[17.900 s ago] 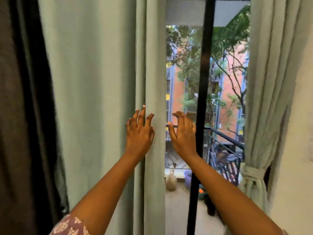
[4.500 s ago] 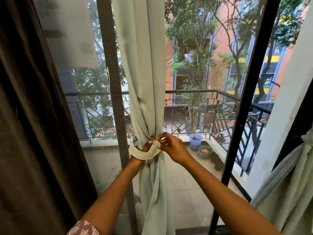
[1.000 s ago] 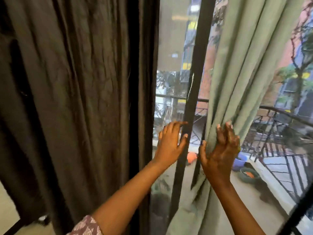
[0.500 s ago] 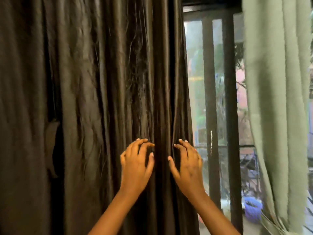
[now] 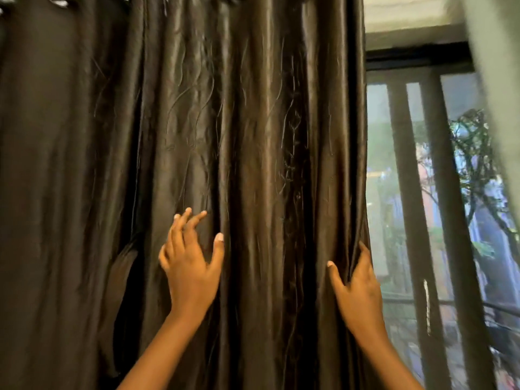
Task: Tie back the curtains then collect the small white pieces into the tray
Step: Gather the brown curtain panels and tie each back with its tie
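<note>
A dark brown satin curtain [image 5: 247,153] hangs in deep folds across most of the view. My left hand [image 5: 191,266] is raised in front of its middle folds, fingers spread, holding nothing. My right hand [image 5: 356,288] is at the curtain's right edge, fingers curled behind the edge and thumb on the front, gripping the fabric. A pale green curtain [image 5: 498,88] shows at the far right edge. No tray or small white pieces are in view.
To the right of the brown curtain is a window with dark vertical frame bars [image 5: 408,209] and glass, trees and buildings beyond. A pale ceiling strip [image 5: 405,21] runs above the window frame.
My hands have moved apart: the right one slid to the brown curtain's right edge and took hold of it, the left shifted left and opened. The view tilted upward.
</note>
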